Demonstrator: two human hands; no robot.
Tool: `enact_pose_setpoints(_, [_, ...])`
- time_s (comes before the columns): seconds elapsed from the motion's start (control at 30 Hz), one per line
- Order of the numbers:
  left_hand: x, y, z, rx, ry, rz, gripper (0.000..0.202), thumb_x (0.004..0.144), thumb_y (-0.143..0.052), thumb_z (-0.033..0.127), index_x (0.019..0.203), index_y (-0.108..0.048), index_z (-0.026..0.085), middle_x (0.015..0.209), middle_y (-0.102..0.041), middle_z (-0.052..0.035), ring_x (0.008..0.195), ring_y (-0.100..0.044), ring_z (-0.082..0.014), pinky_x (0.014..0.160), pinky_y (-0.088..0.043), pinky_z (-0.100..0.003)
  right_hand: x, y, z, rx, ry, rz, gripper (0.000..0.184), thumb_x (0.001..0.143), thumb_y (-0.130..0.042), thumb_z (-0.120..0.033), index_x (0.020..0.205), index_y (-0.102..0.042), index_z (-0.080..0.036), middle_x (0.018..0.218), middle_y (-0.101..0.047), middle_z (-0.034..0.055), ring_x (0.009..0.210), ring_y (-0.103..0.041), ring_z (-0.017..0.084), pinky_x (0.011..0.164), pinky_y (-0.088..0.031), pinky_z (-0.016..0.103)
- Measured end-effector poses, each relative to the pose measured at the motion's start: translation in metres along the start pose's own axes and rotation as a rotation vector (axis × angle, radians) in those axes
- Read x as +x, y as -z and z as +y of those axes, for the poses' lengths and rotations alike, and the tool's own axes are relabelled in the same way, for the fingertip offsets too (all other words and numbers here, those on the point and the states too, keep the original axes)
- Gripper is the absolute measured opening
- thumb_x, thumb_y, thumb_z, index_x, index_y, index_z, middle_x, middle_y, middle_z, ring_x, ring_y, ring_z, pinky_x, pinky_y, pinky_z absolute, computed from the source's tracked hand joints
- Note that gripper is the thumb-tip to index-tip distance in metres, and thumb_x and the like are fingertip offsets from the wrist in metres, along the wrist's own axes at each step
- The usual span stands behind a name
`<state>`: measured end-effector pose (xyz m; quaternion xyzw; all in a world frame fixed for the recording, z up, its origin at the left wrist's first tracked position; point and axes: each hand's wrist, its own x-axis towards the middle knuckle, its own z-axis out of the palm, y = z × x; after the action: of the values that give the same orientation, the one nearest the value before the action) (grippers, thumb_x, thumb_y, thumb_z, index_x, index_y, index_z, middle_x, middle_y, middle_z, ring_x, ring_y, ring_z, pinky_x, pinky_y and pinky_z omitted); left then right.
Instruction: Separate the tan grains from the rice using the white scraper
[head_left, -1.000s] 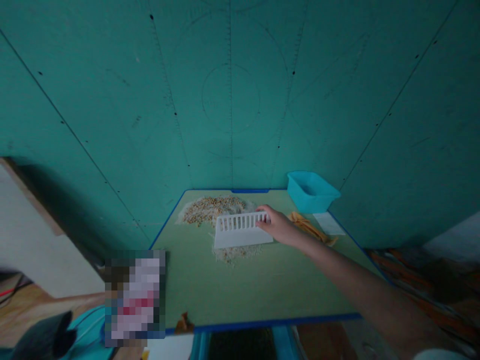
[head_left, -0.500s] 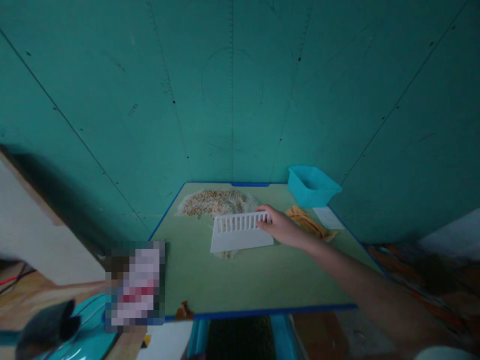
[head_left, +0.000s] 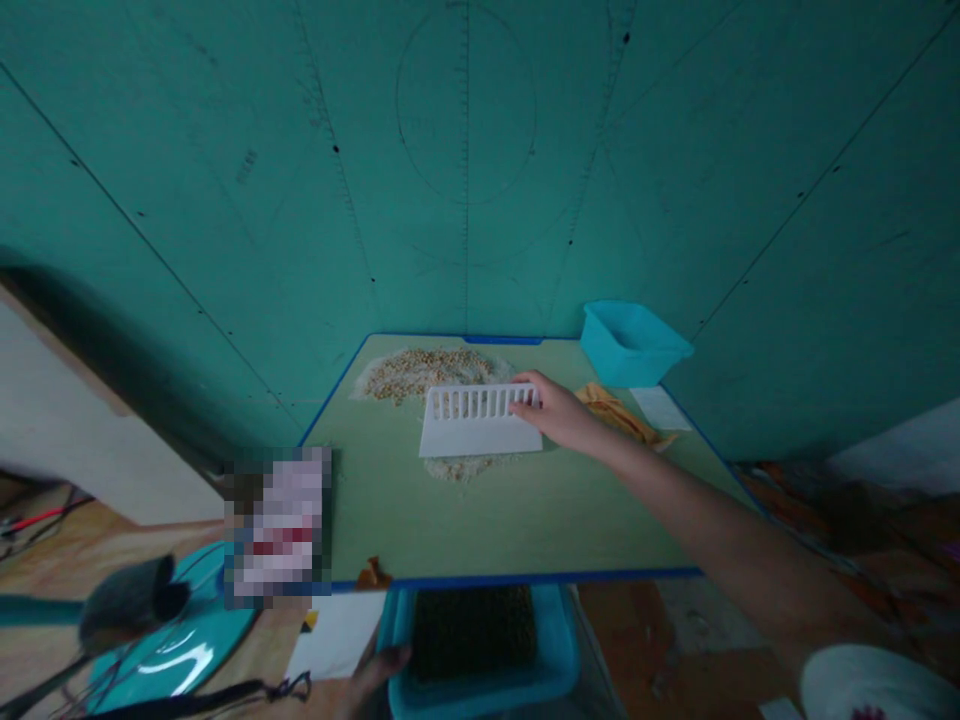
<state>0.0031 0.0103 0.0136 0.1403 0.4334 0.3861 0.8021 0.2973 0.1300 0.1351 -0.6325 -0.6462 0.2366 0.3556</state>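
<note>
My right hand (head_left: 559, 410) reaches across the green table (head_left: 480, 520) and grips the right end of a white slotted scraper (head_left: 480, 420). The scraper stands on its long edge over a small heap of pale grains (head_left: 461, 467). Behind it lies a larger pile of mixed beans and grains (head_left: 424, 370). My left hand (head_left: 371, 680) shows at the bottom edge, fingers curled on the rim of a blue bin (head_left: 480, 650) held below the table's near edge.
A turquoise tub (head_left: 630, 342) sits at the table's far right corner, with a yellow cloth (head_left: 619, 415) and a white card (head_left: 660, 408) beside it. A blurred box (head_left: 277, 525) stands at the near left corner. A fan (head_left: 157, 640) lies on the floor.
The scraper has moved slightly towards me with grains ahead of it. The view tilted down, and the blue bin and my left hand have come into sight below the table.
</note>
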Motion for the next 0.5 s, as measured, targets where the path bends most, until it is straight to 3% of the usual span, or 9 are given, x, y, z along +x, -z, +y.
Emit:
enact_pose_setpoints(0.3, [0.002, -0.006, -0.005, -0.019, -0.049, 0.058, 0.037, 0.059, -0.066, 0.022, 0.096, -0.07, 0.022, 0.075, -0.076, 0.0013, 0.104, -0.055, -0.0303, 0.085, -0.044, -0.033, -0.004, -0.006, -0.009, -0.024, -0.006, -0.025, 0.031, 0.075, -0.055, -0.022, 0.106, -0.048, -0.018, 0.074, -0.055, 0.0005, 0.062, -0.051, 0.013, 0.055, -0.039, 0.024])
enact_pose_setpoints(0.5, [0.003, 0.002, -0.007, -0.046, 0.007, -0.028, 0.031, 0.064, -0.064, 0.021, 0.094, -0.07, 0.022, 0.088, -0.075, -0.0011, 0.107, -0.053, -0.0296, 0.088, -0.042, -0.035, -0.006, -0.01, -0.013, -0.016, 0.007, -0.033, 0.029, 0.075, -0.055, -0.021, 0.103, -0.049, -0.017, 0.071, -0.052, -0.0009, 0.061, -0.049, 0.012, 0.055, -0.038, 0.024])
